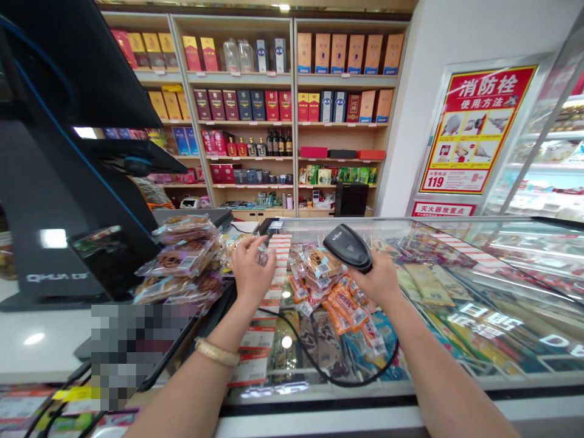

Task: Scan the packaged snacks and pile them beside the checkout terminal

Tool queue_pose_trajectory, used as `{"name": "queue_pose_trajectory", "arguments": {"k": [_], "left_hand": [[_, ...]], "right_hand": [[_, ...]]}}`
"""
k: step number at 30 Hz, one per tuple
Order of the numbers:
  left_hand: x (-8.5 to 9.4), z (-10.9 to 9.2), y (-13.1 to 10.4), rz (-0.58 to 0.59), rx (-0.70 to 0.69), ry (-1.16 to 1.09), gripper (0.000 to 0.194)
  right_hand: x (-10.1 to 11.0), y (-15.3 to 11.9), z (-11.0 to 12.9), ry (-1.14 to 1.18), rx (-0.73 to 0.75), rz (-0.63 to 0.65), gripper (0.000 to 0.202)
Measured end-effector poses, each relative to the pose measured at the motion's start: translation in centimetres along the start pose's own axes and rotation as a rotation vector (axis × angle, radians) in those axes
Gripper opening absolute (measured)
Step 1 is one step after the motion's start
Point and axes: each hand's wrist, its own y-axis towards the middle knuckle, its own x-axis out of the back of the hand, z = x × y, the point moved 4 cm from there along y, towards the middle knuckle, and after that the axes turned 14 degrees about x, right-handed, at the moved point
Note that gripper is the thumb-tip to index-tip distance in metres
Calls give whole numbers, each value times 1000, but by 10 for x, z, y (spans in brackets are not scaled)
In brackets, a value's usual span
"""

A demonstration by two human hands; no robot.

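Apparently, in the head view, your work was partway along. A stack [182,261] of wrapped packs stood left of centre, while a loose heap of brown packs [319,264] and orange packs [344,307] lay mid-frame on the glass counter [328,403]. Which lot was done and which was left could not be told from how they lay; the heap, just below the scanner [347,246], seemed to be the one in hand. Your right hand [381,280], right of centre, was closed around the scanner, whose head pointed to the upper left. Your left hand [250,267], near the middle, had its fingers loosely spread, seemingly holding nothing; whether they touched the small packs [228,246] behind them was unclear.

Around these, a black cable [314,365] looped across the lower middle, below the heap and up to your right forearm, and might have snagged a pack. Price labels [258,337] ran beside your left wrist. The dark terminal [64,182] filled the left edge, hemming in the stack. Shelves [249,124] spanned the top, and a red poster [479,128] hung at the upper right, both well apart from your hands.
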Motion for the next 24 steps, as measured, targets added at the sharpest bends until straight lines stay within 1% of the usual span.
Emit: {"name": "queue_pose_trajectory", "arguments": {"k": [2,4,8,15,20,24], "left_hand": [[14,7,12,-134,115,130,38],[21,13,19,-180,209,217,44],[22,22,23,-147,282,315,49],[20,24,22,-70,281,497,63],[20,25,23,-11,273,558,62],[21,27,25,-7,260,550,62]], "right_hand": [[-1,0,1,-6,-1,6,20],[-1,-1,1,-12,-7,12,20],[-2,-2,0,-18,-23,32,21],[-2,-2,1,4,-9,25,20],[-2,-1,3,15,-3,35,20],[-2,-1,3,14,-16,53,19]]}}
